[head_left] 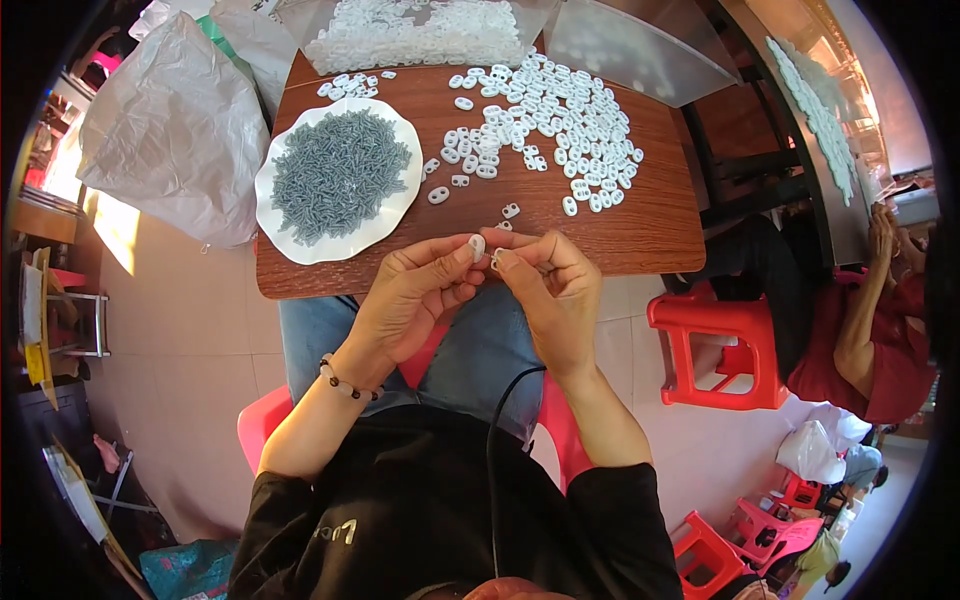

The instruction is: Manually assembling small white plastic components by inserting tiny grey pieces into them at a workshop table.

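Observation:
My left hand [430, 285] pinches a small white oval plastic piece [478, 247] between thumb and fingertips, just in front of the table's near edge. Close beside it, my right hand [556, 290] is closed on a smaller white piece [496, 259] that seems to have holes in it. The two pieces almost meet; whether they touch is too small to tell. Just beyond my fingers lie a couple of loose white two-holed pieces [511, 210]. A white scalloped plate [408, 205] to the left holds a heap of small grey pins [340, 175].
Many white oval pieces [560, 110] are spread over the brown wooden table [650, 240]. Behind them stands a clear bin [420, 40] full of white parts. A pale sack [170, 130] slumps at the left. At the right are a red stool [720, 340] and another seated person [870, 350].

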Motion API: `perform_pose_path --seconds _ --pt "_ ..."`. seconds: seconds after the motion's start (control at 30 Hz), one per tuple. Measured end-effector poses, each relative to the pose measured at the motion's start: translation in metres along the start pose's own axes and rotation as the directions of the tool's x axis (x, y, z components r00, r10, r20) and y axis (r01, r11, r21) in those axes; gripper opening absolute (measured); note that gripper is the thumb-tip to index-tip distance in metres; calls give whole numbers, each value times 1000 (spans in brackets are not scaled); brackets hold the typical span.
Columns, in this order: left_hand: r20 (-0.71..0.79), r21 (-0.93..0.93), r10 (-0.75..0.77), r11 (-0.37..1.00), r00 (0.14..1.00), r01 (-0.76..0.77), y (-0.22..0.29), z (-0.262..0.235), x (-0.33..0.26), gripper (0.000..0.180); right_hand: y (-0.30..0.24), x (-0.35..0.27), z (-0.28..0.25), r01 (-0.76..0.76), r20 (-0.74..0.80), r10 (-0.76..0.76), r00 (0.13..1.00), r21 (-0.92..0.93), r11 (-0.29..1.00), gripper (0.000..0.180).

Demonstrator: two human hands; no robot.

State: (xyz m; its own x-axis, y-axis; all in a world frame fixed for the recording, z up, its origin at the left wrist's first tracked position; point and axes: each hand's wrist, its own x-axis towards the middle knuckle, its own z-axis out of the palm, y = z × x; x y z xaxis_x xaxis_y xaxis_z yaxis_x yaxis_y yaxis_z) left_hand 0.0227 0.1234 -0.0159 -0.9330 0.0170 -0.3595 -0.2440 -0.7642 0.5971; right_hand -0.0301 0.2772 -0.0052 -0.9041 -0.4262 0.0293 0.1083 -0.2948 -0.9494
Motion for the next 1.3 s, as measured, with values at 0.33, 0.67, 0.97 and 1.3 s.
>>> perform_pose_path --seconds 0.33,0.67,0.97,1.3 --pt "-27 9 30 1000 999 -30 -1 -3 -2 25 -1 -1 5 5 -3 -5 1000 -47 999 3" --pt "-22 39 49 998 999 -48 -2 -1 -2 24 0 -1 5 -30 -22 29 999 -24 999 5" --pt "-32 96 166 982 986 -163 -2 7 -6 21 1 -2 5 0 -32 -1 999 -29 1000 6" --pt "-55 83 194 978 979 -189 -4 10 -7 20 -2 -3 11 -9 -40 6 999 -89 996 7"
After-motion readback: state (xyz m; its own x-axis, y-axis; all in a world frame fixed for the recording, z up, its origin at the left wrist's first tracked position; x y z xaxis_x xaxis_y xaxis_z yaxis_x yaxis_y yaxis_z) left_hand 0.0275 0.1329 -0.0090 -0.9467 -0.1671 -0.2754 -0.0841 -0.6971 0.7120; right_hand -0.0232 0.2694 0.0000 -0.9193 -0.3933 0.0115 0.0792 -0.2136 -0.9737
